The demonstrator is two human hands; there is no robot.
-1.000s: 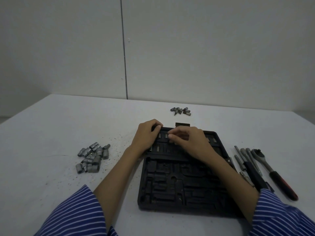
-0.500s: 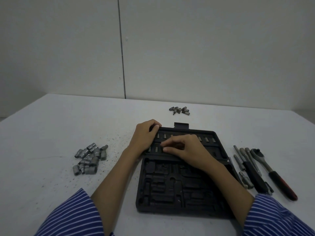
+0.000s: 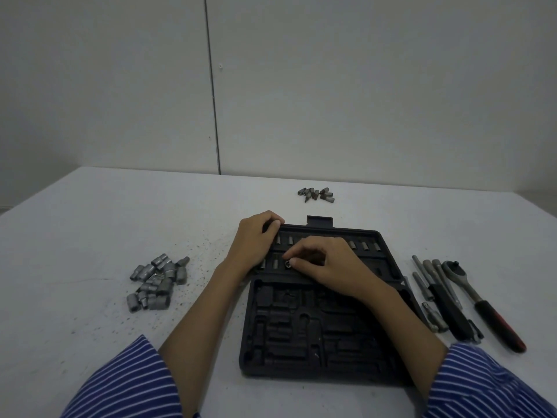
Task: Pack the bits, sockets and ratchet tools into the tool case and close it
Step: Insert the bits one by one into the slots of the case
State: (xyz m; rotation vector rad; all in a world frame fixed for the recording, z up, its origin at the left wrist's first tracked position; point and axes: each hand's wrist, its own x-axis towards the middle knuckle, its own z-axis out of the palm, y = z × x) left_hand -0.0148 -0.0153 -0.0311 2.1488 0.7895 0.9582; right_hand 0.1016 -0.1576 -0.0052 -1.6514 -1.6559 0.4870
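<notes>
1 head view, looking forward, down, table (image 3: 90,236) close

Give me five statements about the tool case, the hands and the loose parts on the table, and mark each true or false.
1. The tool case lies open on the table. True.
2. The ratchet is already in the case. False: it lies on the table to the right of the case, beside the extension bars.
3. The right hand pinches a bit at the case's lower bit row. True.
4. The pile of sockets lies right of the case. False: it lies to its left.
5. The left hand grips the far left corner of the case. True.
</notes>
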